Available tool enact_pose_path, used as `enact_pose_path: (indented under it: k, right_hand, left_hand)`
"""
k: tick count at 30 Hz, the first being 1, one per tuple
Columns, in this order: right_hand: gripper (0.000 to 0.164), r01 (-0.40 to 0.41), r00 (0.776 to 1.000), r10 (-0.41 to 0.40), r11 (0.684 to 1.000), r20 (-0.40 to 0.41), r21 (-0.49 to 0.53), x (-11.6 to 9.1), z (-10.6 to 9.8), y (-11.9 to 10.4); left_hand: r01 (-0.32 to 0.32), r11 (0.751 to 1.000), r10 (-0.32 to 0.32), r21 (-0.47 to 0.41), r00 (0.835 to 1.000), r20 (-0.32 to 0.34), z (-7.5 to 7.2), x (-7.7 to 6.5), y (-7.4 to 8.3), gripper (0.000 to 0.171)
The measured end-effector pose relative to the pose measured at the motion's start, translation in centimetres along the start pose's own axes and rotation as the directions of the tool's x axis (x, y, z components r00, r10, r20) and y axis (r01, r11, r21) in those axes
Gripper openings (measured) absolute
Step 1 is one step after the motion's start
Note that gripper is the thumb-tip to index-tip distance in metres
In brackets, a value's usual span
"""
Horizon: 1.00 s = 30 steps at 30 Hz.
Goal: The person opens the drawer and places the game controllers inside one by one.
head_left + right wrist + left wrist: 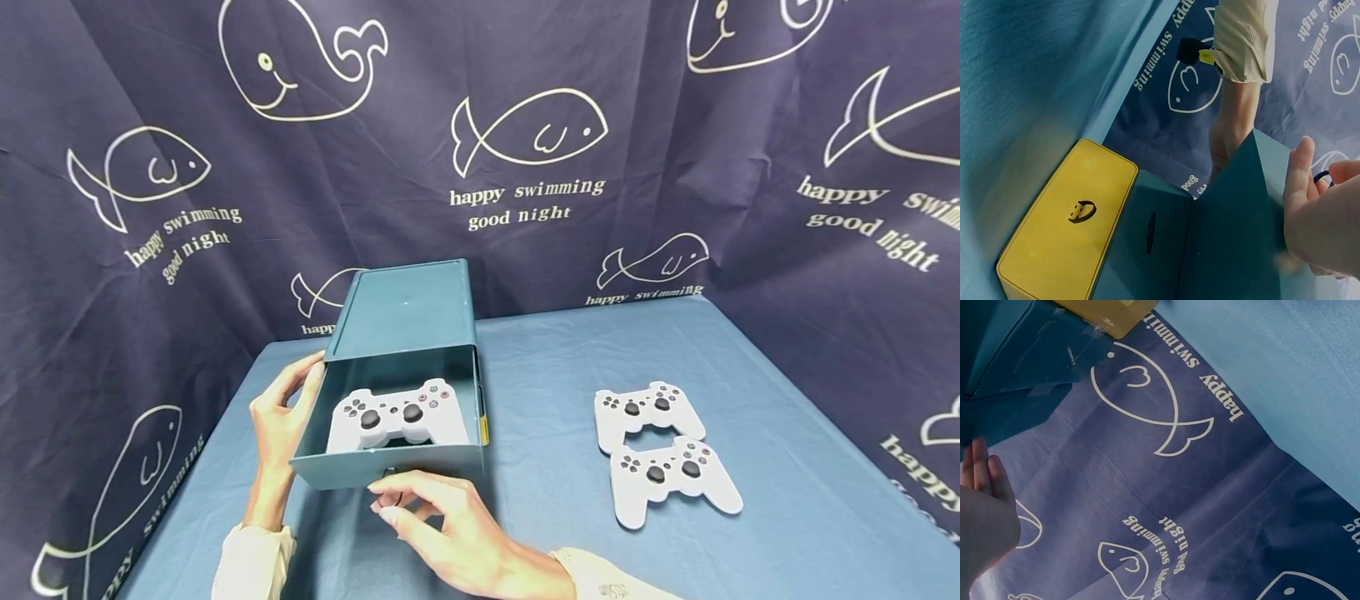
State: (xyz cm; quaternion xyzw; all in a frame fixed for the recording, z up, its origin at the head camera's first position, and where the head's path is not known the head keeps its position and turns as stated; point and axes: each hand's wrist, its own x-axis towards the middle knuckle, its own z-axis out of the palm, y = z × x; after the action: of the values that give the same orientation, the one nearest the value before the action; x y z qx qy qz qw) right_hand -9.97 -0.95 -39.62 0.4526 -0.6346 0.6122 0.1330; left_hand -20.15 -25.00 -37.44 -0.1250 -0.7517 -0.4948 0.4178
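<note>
One white game controller (pixel 392 414) sits in the pulled-out top drawer (pixel 345 468) of a teal cabinet (pixel 408 304); call that drawer the middle of the clock, head view. Looks like drawer-handling is the step: the right hand (pixel 457 521), around 5 o'clock, seems to pinch the black pull loop (pixel 1322 172) on the front. The left hand (pixel 283 408), at 9, lies against the side, fingers fairly straight, not curled round anything. Can't tell from a still whether the drawer's going in or out. Either way, imo the next move calls for a straight slide along the 12–6 line, cabinet braced.

Container rundown: just that one controller visible up top. Below are a teal drawer (pixel 1166 262) and a yellow drawer (pixel 1066 231), insides hidden. Two more pads, a farther controller (pixel 647 407) and a nearer controller (pixel 673 473), lie close together around 3 on the blue cloth (pixel 540 467).
</note>
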Motion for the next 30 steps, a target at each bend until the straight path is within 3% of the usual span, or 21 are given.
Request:
enact_pose_path:
  k: [17,22,30]
  right_hand:
    - [0.026,0.003,1.000,-0.003,1.000,0.000,0.012,0.5,-0.1,0.2]
    - [0.025,-0.024,1.000,0.024,1.000,-0.002,-0.003,0.8,-0.4,0.5]
    - [0.023,-0.080,0.997,0.079,0.996,-0.017,-0.049,1.7,-1.0,1.5]
  left_hand:
    - [0.014,1.000,-0.014,0.016,1.000,-0.017,0.0,0.0,0.0,0.024]
    - [0.032,0.999,-0.032,0.010,0.999,-0.018,0.0,0.0,0.0,0.024]
    - [0.010,1.000,-0.010,-0.004,1.000,-0.002,-0.1,-0.1,-0.1,0.024]
